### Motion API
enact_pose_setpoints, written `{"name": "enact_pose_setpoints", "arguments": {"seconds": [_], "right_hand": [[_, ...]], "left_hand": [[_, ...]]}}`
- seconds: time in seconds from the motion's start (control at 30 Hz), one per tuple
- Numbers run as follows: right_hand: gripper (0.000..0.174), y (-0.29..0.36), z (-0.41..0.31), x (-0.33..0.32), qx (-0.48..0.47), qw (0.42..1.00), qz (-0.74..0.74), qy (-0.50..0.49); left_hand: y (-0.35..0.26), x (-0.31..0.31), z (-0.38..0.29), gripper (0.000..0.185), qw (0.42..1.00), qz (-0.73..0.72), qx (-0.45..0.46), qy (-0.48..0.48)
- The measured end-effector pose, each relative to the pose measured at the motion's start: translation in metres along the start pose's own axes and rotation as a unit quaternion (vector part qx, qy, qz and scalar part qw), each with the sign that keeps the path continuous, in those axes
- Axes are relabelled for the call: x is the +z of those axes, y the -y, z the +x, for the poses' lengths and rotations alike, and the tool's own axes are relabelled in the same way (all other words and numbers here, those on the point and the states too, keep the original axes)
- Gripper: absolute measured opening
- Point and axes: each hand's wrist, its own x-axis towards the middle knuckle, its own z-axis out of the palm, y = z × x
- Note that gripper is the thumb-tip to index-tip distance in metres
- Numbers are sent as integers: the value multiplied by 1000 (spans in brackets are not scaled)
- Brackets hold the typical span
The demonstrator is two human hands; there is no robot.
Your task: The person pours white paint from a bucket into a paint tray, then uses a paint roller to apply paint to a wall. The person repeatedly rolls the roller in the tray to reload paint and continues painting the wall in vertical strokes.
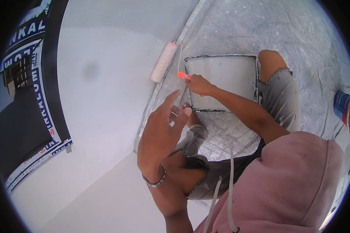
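Observation:
My right hand (199, 84) is closed around the orange handle of a paint roller. The roller's pale, paint-covered sleeve (164, 62) lies against the foot of the white wall (105, 87), and its wire frame runs back to the handle. Under my right forearm sits a rectangular dark-edged tray (256, 75) with whitish paint in it. My left hand (162, 128) is raised nearer the camera, with its fingers apart and nothing in them, left of the tray. A metal bracelet circles my left wrist.
Paint-spotted plastic sheeting (230, 26) covers the floor. At the far right stands a blue and red bucket (341, 107). A dark-framed window (51, 58) with printed protective tape is on the left. My bent legs flank the tray.

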Motion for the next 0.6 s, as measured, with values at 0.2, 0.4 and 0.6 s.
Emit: {"name": "enact_pose_setpoints", "arguments": {"seconds": [0.2, 0.4, 0.6], "right_hand": [[55, 24, -9, -1, 29, 999, 12, 6], [58, 69, -47, 14, -59, 998, -26, 10], [54, 90, -60, 29, -107, 993, 31, -24]], "left_hand": [[14, 2, -8, 51, 1000, 0, 25, 1], [10, -11, -19, 51, 999, 22, 45, 20], [3, -27, -13, 52, 997, 32, 72, 1]]}}
